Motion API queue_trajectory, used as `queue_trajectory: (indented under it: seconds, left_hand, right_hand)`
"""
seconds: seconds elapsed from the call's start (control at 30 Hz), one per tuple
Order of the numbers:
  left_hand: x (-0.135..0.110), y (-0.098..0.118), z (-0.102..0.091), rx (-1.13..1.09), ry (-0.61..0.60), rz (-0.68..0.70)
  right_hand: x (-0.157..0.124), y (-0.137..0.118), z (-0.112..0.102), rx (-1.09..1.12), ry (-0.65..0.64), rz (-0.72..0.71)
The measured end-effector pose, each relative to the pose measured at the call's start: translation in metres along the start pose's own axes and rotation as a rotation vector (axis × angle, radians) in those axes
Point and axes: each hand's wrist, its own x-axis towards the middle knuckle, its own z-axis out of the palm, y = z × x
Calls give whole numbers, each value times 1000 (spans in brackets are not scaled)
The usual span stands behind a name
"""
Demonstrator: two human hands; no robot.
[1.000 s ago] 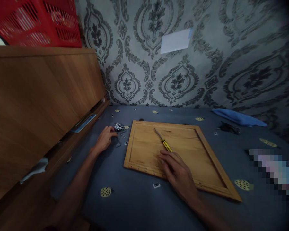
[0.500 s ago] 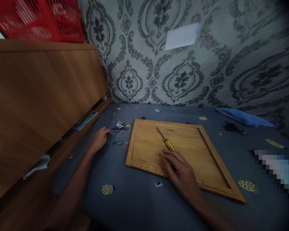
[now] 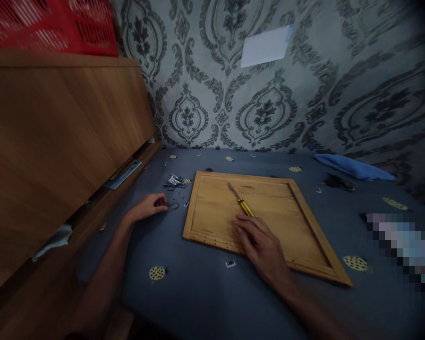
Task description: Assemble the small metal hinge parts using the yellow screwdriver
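At the left, my left hand (image 3: 149, 207) rests on the cloth with its fingers curled, fingertips closed at the near end of a small grey loop-shaped piece (image 3: 173, 206). Just beyond lie a cluster of metal hinge-like fittings (image 3: 174, 181) and several small screws (image 3: 179, 192). A framed wooden panel (image 3: 212, 208) lies flat in the middle, with a row of small holes along its near edge. On it rests a screwdriver (image 3: 246, 207) with a yellow and black handle. My right hand (image 3: 264, 248) lies over the panel, fingers loosely bent and apart, partly covering the handle's end.
A wooden cabinet (image 3: 63, 118) stands along the left, with a red plastic basket (image 3: 92, 28) on top. Near the patterned wall are a blue cloth (image 3: 354, 167) and a dark object (image 3: 340, 182). A blurred-out item (image 3: 403, 241) lies at the right.
My left hand has moved right and slightly nearer, from beside the screws to the grey loop-shaped piece. My right hand and the screwdriver stay in place; the view has shifted slightly.
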Motion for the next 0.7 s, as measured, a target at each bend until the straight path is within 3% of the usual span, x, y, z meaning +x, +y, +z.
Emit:
queue_trajectory:
  seconds: [0.2, 0.47, 0.7]
  left_hand:
    - [0, -4, -7, -3, -20, 7]
    - [-2, 7, -8, 116, 152, 64]
    - [-7, 14, -3, 207, 135, 108]
  right_hand:
    - [1, -2, -2, 10, -16, 6]
    - [1, -2, 0, -7, 21, -26]
    - [2, -2, -2, -14, -6, -29]
